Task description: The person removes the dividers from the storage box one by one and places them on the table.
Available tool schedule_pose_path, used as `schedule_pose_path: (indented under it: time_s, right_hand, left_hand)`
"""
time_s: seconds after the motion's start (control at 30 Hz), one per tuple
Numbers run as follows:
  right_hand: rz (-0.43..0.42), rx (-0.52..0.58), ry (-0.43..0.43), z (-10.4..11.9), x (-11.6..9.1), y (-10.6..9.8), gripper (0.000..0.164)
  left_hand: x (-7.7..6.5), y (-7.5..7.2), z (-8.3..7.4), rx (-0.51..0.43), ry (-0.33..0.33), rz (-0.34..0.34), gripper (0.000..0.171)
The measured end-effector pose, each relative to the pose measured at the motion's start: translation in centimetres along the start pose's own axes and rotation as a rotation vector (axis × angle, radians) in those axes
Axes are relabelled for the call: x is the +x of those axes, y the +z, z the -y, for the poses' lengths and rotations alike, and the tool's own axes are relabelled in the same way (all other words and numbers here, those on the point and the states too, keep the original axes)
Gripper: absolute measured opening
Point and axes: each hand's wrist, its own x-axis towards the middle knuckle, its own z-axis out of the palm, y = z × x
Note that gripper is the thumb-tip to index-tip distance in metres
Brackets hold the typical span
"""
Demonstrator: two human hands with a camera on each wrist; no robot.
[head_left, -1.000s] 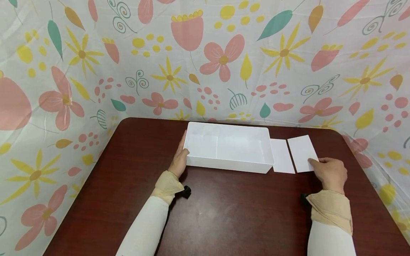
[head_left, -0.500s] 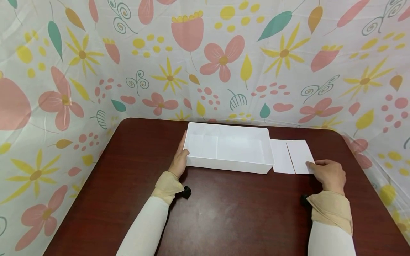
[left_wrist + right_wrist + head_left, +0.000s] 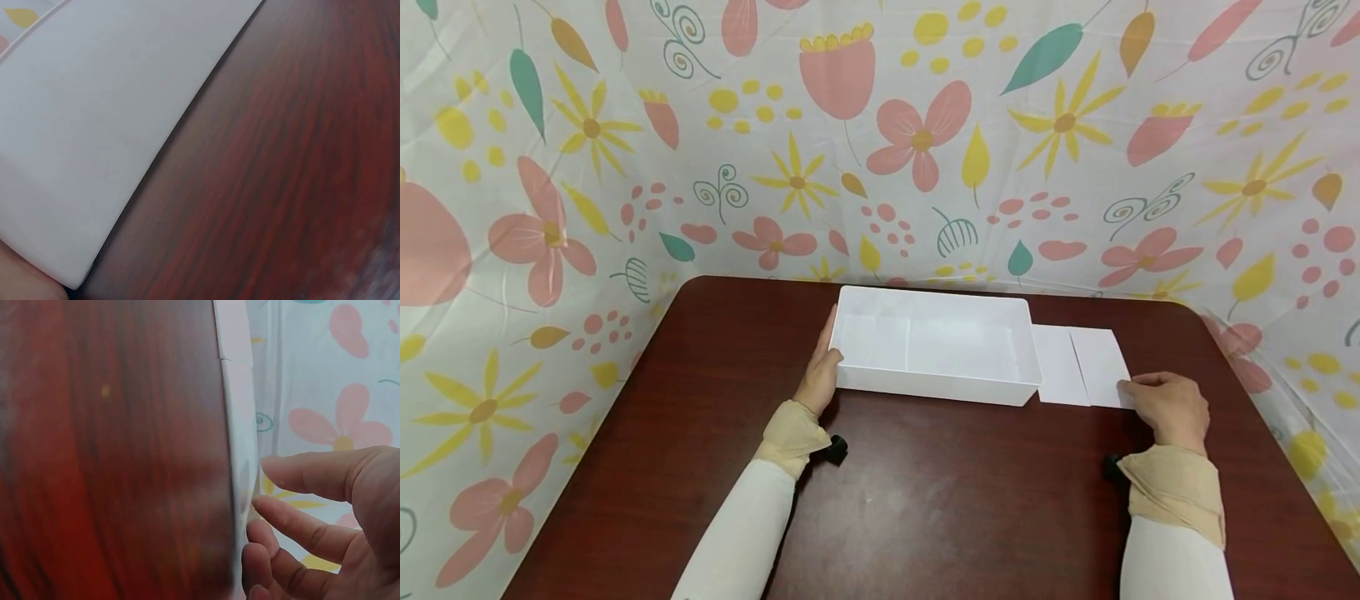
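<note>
A shallow white plastic bin (image 3: pixel 940 390) stands on the dark red wooden table, near its back. My left hand (image 3: pixel 820 379) holds the bin by its left end, thumb at the front corner and fingers along the outer side. The bin's long side wall (image 3: pixel 112 119) fills much of the left wrist view. Two flat white panels lie to the right of the bin: an inner panel (image 3: pixel 1060 365) against it and an outer panel (image 3: pixel 1101 367). My right hand (image 3: pixel 1171 410) is at the outer panel's near right corner. Its thumb and index finger (image 3: pixel 300 522) stand apart, fingertips at the edge.
The brown wooden table (image 3: pixel 925 500) extends toward me and to both sides. A white sheet with printed flowers (image 3: pixel 917 142) hangs behind and at the sides. Black wrist mounts (image 3: pixel 835 450) hang below both wrists.
The outer panel has turned and slid left, closing most of the gap to the inner panel. My right hand shifted slightly left with it. My left hand and the bin stayed put.
</note>
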Motion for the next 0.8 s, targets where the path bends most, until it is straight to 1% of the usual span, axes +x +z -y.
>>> schedule_pose_path:
  time_s: [0.13, 0.2, 0.43, 0.63, 0.8]
  right_hand:
    - [-0.008, -0.009, -0.004, 0.5, -0.2, 0.0, 0.053]
    - [-0.012, -0.010, -0.013, 1.0, -0.3, -0.1, 0.054]
    - [-0.027, 0.014, -0.070, 2.7, -0.8, 0.1, 0.054]
    - [-0.040, 0.014, -0.114, 4.1, -1.1, 0.3, 0.054]
    - [-0.054, 0.005, -0.157, 5.4, -1.7, 0.5, 0.053]
  left_hand:
    - [-0.3, 0.1, -1.5, 0.008, 0.017, 0.033, 0.076]
    - [-0.3, 0.1, -1.8, 0.024, 0.023, 0.044, 0.077]
    - [-0.2, 0.1, -1.8, 0.017, 0.030, 0.043, 0.076]
    - [-0.1, -0.1, -1.8, 0.028, 0.042, 0.070, 0.077]
    - [-0.1, -0.1, -1.8, 0.018, 0.047, 0.081, 0.078]
